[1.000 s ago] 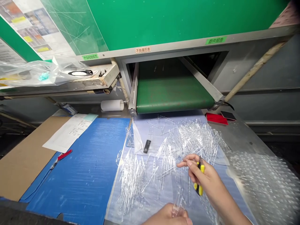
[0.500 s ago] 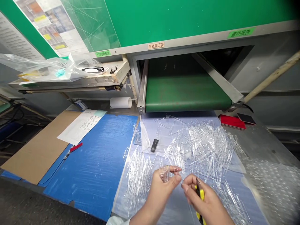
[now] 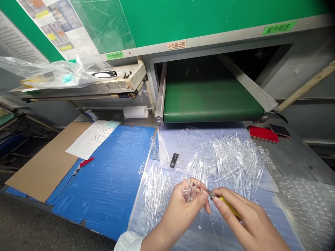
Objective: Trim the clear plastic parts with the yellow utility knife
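Near the front edge of the bench [image 3: 293, 160], the left hand [image 3: 181, 209] pinches clear moulded plastic strips [image 3: 188, 191] tightly together; the right hand [image 3: 248, 219] clamps yellow-handled side cutters [image 3: 229, 206], tips kept close beside the pinch for steady control.

Factory production line: green conveyor belt [image 3: 213, 101], labelled green board [image 3: 199, 24], bubble wrap [image 3: 306, 209], steel bench [image 3: 295, 157].

Facing you, a green-panelled machine housing [image 3: 199, 24] stands over a green conveyor belt [image 3: 213, 101] set in its opening. A steel shelf [image 3: 78, 92] projects at your left, and a grey metal panel [image 3: 309, 118] lies at your right. Dark floor [image 3: 52, 223] appears at lower left.
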Demonstrator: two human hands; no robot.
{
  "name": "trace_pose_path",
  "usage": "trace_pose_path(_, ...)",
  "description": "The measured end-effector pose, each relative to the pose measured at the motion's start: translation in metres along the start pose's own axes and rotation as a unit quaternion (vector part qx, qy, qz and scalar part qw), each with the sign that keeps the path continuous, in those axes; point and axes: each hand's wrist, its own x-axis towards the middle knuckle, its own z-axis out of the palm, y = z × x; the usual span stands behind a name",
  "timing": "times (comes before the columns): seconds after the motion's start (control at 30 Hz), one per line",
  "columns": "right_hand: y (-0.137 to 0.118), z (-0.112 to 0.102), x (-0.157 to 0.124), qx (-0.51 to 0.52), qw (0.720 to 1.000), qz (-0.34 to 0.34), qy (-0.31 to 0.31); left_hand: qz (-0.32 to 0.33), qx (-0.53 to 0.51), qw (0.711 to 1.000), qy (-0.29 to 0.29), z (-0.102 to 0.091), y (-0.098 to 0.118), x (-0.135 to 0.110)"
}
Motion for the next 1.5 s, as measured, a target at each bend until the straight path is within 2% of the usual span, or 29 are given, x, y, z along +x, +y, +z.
trace_pose_path(0.17, 0.004, -0.002, 0.001, -0.039, 0.998, -0.041, 0.008, 0.023, 0.037, 0.999, 0.010, 0.001, 0.004, -0.003)
trace_pose_path(0.4, 0.009, -0.003, 0.002, -0.063, 0.996, -0.060, 0.017, 0.035, 0.057, 0.998, 0.008, 0.003, 0.007, -0.005)
trace_pose_path(0.97, 0.011, -0.004, 0.001, -0.056, 0.996, -0.061, 0.009, 0.037, 0.072, 0.997, 0.009, 0.001, 0.005, -0.005)
trace_pose_path(1.27, 0.006, -0.004, 0.001, -0.021, 0.999, -0.010, 0.023, 0.036, 0.118, 0.992, 0.012, 0.001, 0.006, -0.005)
trace_pose_path(1.5, 0.013, -0.001, 0.002, -0.056, 0.995, -0.062, 0.057, 0.037, 0.143, 0.989, 0.013, 0.002, 0.009, -0.009)
